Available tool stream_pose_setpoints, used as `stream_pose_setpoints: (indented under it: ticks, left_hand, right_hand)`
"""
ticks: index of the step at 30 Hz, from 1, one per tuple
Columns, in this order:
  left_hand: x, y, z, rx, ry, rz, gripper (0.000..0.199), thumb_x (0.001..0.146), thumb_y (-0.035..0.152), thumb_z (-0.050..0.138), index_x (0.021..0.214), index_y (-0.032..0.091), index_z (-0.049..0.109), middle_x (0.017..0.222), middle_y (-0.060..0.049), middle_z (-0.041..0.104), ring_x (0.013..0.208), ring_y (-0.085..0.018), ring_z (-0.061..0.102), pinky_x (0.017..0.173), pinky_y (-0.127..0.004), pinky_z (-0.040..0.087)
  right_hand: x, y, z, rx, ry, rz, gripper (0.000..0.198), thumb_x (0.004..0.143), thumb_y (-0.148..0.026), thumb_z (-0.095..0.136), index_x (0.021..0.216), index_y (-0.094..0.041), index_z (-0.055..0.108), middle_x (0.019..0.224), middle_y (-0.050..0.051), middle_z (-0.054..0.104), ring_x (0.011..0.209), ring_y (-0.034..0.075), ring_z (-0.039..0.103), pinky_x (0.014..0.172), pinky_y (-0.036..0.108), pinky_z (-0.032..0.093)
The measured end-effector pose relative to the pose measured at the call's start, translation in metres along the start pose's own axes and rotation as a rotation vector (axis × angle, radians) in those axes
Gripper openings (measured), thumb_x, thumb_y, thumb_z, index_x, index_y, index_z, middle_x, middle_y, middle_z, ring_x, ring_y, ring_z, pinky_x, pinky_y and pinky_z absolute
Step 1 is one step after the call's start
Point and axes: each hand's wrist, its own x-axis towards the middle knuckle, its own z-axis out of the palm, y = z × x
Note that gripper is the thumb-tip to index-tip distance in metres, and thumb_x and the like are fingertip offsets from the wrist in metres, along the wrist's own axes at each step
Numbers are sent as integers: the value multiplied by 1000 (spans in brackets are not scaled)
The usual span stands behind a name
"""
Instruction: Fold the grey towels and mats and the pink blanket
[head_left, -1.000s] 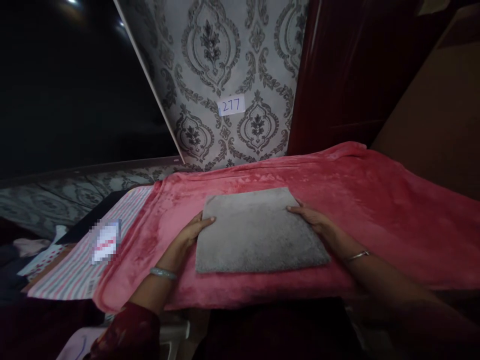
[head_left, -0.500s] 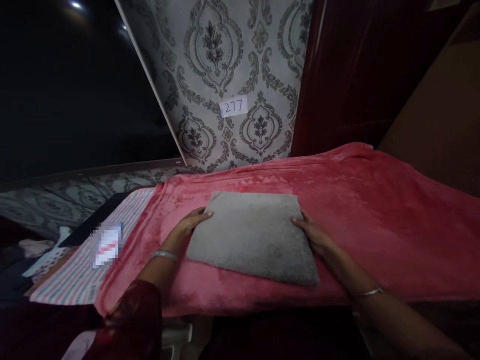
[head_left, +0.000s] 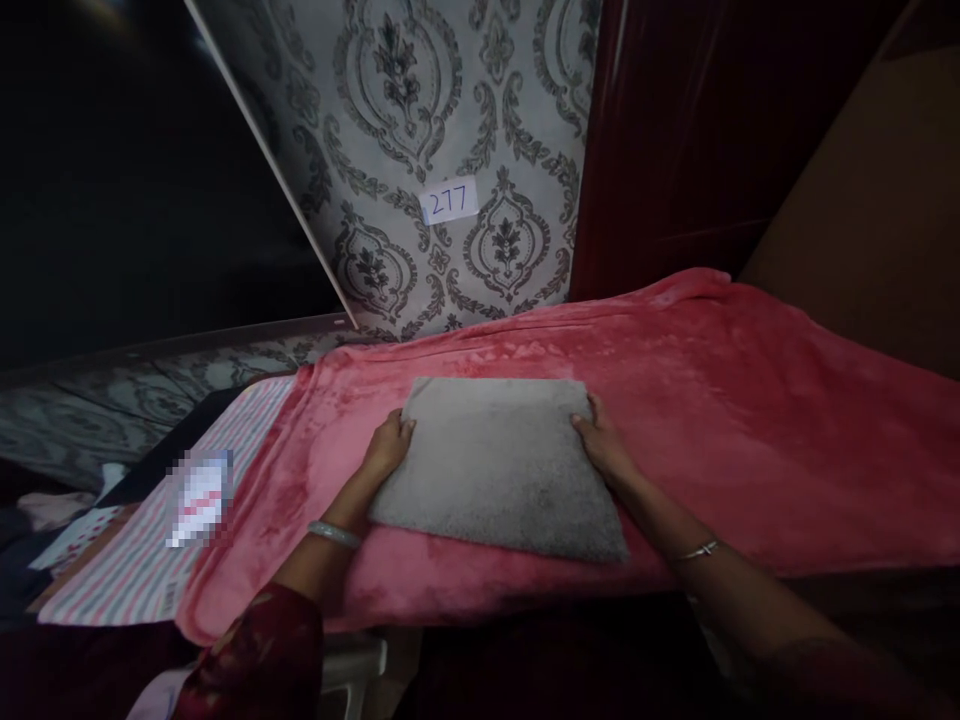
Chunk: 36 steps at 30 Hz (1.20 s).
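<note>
A grey plush cloth (head_left: 499,470), roughly rectangular with a wider front edge, is between my two hands. It lies on or just over the pink blanket (head_left: 750,450); I cannot tell whether it touches all along. My left hand (head_left: 388,445) grips its left edge near the far corner, thumb on top and fingers beneath or behind the edge. On the opposite side my right hand (head_left: 602,440) pinches the right edge close to the far corner, its thumb also on the upper face. Most of the fingers are hidden by the cloth.
A striped cloth (head_left: 127,550) with a blurred packet (head_left: 201,498) on it lies at the left. Behind stands a patterned wall (head_left: 405,200) with a paper marked 277 (head_left: 448,202). A large dark screen (head_left: 150,180) is at upper left, a dark red panel (head_left: 675,150) at upper right.
The view has shifted slightly, so most things sit a little further left. Both hands keep hold of the grey cloth; the left thumb has drawn back towards its edge.
</note>
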Motion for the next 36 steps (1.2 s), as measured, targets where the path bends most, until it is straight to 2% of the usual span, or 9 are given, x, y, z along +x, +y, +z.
stream_pose_setpoints:
  ticks: [5,7,11,14,17,21,29,33,36]
  left_hand:
    - [-17,41,-2,544,118,245,61,92,32,57,147,10,42,148,-26,50,138,-38,47,113,-50,37]
    - [-28,64,21,617,16,470,63,94,34,52,150,8,38,156,-25,41,147,-35,36,119,-48,29]
    - [-51,90,94,593,-323,809,69,98,49,45,157,16,31,166,-17,26,155,-32,18,124,-53,17]
    - [-62,88,135,612,-367,893,71,99,55,41,158,18,30,167,-17,22,156,-33,13,124,-59,11]
    - [-64,79,146,634,-333,912,71,100,57,38,158,17,29,167,-16,22,156,-32,12,125,-59,8]
    - [-46,68,122,678,-299,848,71,98,61,41,159,25,31,168,-12,20,156,-32,13,124,-59,10]
    - [2,24,38,714,-82,408,65,99,51,43,157,24,35,167,-12,23,155,-33,15,123,-60,12]
    - [19,7,17,589,-82,293,59,100,42,40,156,22,37,167,-11,24,154,-29,20,122,-53,19]
    - [33,8,7,561,-90,189,62,99,40,40,156,16,36,166,-16,26,154,-33,20,122,-53,21]
  right_hand:
    - [0,1,-2,89,-1,79,72,78,-47,62,145,-27,44,138,8,60,123,28,58,109,44,45]
    - [-1,-1,-4,120,-40,71,78,75,-49,67,146,-26,44,138,8,60,122,28,59,107,44,47]
    - [-6,-4,-7,69,-115,9,97,64,-44,77,151,-26,37,140,9,58,123,30,58,108,47,47]
    - [-9,-2,-7,17,-99,-55,96,67,-45,73,153,-25,35,147,10,52,130,30,53,113,47,41]
    - [-9,1,-6,-30,-71,-76,95,68,-46,69,153,-23,34,153,11,46,136,30,48,116,46,36]
    - [-8,5,-9,-73,-75,-34,96,69,-47,69,154,-22,32,153,12,46,139,31,45,117,47,35]
    - [-7,8,-12,-103,-78,-15,98,70,-46,73,156,-26,30,154,10,45,141,30,42,118,47,35]
    - [-7,10,-8,-38,-59,-30,102,67,-46,75,156,-22,31,151,12,48,138,32,46,117,47,36]
    - [0,10,-8,42,-79,-2,104,66,-45,75,157,-23,29,147,11,52,133,31,51,113,45,42]
